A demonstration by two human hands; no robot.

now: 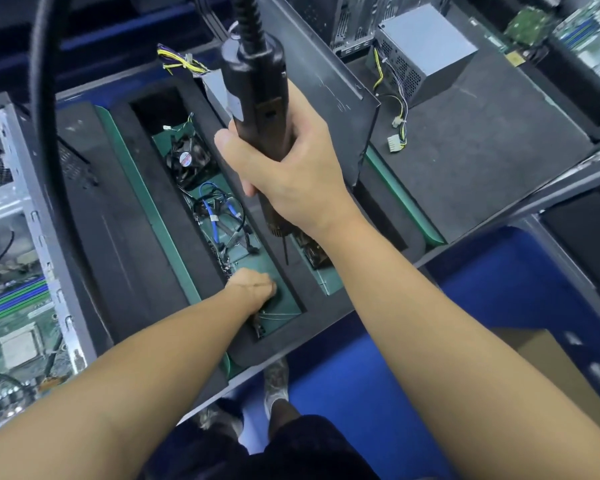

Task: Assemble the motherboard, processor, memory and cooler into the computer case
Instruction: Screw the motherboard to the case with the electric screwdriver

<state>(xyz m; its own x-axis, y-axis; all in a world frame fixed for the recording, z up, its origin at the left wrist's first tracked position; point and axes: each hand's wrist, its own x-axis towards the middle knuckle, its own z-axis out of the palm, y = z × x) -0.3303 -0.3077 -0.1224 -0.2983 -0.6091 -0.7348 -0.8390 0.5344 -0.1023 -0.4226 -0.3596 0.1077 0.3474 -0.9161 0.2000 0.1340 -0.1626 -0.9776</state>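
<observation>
Pointing bit-down, the near-upright screwdriver (253, 81) sits gripped in the right hand (291, 171).

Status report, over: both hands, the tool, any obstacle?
Right hand grips electric screwdriver, raised. Left hand curled down in parts tray, contents hidden. Cables and fan lie beside it.

A computer assembly workshop, factory style. Black foam trays (326, 323) lie on green-edged pallets along a line. An open computer case (39, 237) shows a motherboard (14, 327), a grey power supply (426, 46) stands on foam, and there is a thick-cabled electric screwdriver (253, 81).
</observation>
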